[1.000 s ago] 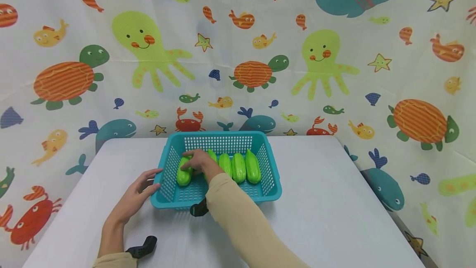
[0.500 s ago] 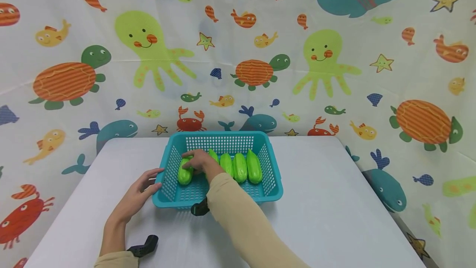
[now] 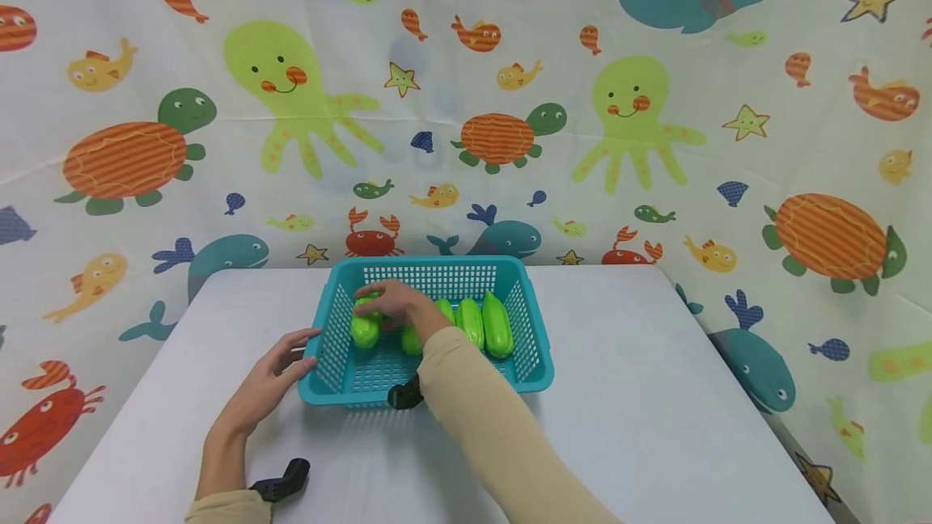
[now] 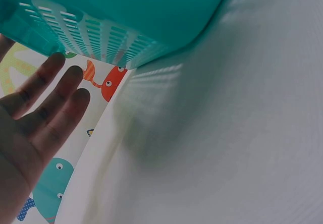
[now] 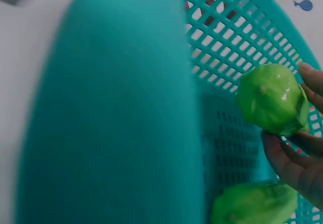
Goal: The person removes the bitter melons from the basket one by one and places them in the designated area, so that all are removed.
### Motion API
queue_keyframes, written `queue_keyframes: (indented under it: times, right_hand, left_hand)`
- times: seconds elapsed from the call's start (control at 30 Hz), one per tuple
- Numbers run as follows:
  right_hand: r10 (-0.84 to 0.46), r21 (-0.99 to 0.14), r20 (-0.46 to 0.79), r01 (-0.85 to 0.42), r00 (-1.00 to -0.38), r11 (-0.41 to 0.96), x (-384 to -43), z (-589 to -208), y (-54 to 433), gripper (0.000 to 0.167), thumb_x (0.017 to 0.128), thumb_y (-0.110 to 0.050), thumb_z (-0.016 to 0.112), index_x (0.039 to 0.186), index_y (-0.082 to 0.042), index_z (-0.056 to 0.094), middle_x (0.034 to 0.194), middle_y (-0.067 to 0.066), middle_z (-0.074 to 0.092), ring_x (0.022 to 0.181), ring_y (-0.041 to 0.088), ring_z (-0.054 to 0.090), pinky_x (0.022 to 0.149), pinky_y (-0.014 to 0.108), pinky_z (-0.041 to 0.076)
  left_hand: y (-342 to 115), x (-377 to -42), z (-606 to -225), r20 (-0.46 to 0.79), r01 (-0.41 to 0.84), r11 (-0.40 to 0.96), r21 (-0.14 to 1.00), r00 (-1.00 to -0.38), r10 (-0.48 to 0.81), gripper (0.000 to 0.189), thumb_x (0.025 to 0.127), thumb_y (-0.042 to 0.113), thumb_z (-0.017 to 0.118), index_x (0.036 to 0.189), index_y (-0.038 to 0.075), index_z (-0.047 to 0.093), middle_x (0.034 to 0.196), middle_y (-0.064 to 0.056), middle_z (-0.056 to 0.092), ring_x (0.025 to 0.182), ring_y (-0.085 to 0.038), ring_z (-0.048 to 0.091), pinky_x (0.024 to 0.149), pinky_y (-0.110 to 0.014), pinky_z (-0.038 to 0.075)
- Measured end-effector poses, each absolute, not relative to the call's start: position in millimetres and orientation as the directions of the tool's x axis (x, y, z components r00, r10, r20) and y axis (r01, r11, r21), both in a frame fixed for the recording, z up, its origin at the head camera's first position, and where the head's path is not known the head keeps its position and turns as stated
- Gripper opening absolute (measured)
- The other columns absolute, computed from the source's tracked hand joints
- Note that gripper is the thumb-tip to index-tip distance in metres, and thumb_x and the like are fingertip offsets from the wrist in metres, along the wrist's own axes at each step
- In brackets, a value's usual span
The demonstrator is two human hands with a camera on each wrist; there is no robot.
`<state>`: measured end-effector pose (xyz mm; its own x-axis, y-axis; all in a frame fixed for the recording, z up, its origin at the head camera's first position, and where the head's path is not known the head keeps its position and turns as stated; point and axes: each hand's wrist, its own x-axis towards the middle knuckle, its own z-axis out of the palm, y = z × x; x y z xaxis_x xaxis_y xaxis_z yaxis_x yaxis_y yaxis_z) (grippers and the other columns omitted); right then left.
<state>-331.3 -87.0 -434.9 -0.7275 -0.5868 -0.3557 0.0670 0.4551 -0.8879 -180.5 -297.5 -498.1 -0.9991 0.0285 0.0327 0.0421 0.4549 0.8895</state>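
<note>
In the head view, a teal plastic basket (image 3: 320, 390) holds several glossy, bright green, elongated gourd-like vegetables. My right hand (image 3: 393, 303) reaches inside and grips the leftmost vegetable (image 3: 366, 333) from above. The right wrist view shows thumb and fingers around that vegetable (image 5: 272, 98), end-on and raised above another one (image 5: 255, 204). My left hand (image 3: 265, 378) is at the basket's left rim, fingertips touching it. Its fingers (image 4: 60, 98) look mostly straight in the left wrist view, beside the basket's wall (image 4: 116, 37).
A second vegetable (image 3: 411, 340) lies partly under my right wrist, with others (image 3: 470, 323) in a row to its right. The basket stands on a white table (image 3: 619, 395). Behind it hangs a sea-animal printed cloth (image 3: 429, 111). Each wrist wears a black device (image 3: 280, 482).
My right hand has lifted the leftmost vegetable slightly up and toward the back of the basket. The left hand has stayed at the rim.
</note>
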Motion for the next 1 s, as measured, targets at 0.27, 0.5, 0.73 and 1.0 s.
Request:
queue_keyframes:
  times: [0.27, 0.5, 0.73, 1.0]
  right_hand:
    - [-0.592, -0.884, -0.297, -0.018, -0.749, 0.467, -337.2, -427.1, -76.9, 0.044, 0.09, -0.023, 0.072, 0.132, -0.014, 0.062, 0.134, 0.011, 0.054, 0.112, 0.027, 0.057, 0.088, 0.046, 0.055]
    - [-0.58, -0.9, -0.254, -0.031, -0.775, 0.435, -341.7, -423.2, -71.1, 0.042, 0.091, -0.024, 0.071, 0.131, -0.015, 0.063, 0.139, 0.012, 0.051, 0.115, 0.026, 0.056, 0.091, 0.047, 0.053]
    - [-0.575, -0.927, -0.263, 0.038, -0.774, 0.374, -348.1, -417.8, -64.5, 0.039, 0.093, -0.025, 0.069, 0.13, -0.015, 0.063, 0.142, 0.01, 0.049, 0.117, 0.025, 0.056, 0.093, 0.048, 0.052]
    - [-0.593, -0.923, -0.234, -0.015, -0.771, 0.384, -350.4, -406.2, -58.1, 0.04, 0.09, -0.026, 0.072, 0.128, -0.018, 0.064, 0.153, 0.008, 0.035, 0.124, 0.027, 0.052, 0.091, 0.045, 0.053]
  left_hand:
    - [-297.3, -182.5, -497.2, 0.029, 0.036, 0.458, 0.888, -0.999, 0.023, 0.056, 0.1, 0.039, 0.053, 0.149, 0.016, 0.037, 0.151, -0.021, 0.035, 0.135, -0.05, 0.034, 0.1, -0.072, 0.033]
    - [-297.1, -181.6, -498.5, 0.03, 0.037, 0.458, 0.888, -0.999, 0.023, 0.056, 0.1, 0.038, 0.053, 0.149, 0.015, 0.037, 0.152, -0.021, 0.034, 0.135, -0.051, 0.034, 0.099, -0.072, 0.032]
    - [-298.0, -182.4, -500.0, 0.027, 0.035, 0.459, 0.888, -0.999, 0.025, 0.056, 0.1, 0.038, 0.053, 0.149, 0.015, 0.037, 0.152, -0.021, 0.033, 0.135, -0.05, 0.034, 0.099, -0.072, 0.032]
    - [-297.7, -181.7, -499.2, 0.026, 0.033, 0.464, 0.885, -0.999, 0.021, 0.057, 0.1, 0.039, 0.053, 0.149, 0.015, 0.037, 0.152, -0.021, 0.033, 0.134, -0.05, 0.034, 0.099, -0.072, 0.033]
